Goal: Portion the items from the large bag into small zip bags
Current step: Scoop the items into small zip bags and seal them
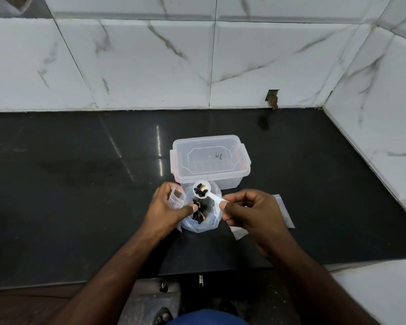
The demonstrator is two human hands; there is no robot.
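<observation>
If the white spoon [203, 190] tips, its dark bits [201, 189] can fall on the black bench [80, 207]. They look small and shiny. It is above the big bag [201, 213]. The right hand [249, 211] pinches the spoon, and the left hand [167, 207] holds a small zip bag [175, 195]

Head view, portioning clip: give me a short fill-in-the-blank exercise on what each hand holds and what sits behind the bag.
1. The right hand pinches the handle of a white ____ loaded with dark pieces.
2. The left hand holds open the mouth of the plastic ____ on the countertop.
3. Behind the bag stands a clear box whose lid is ____.

Missing words: spoon; bag; shut
</observation>
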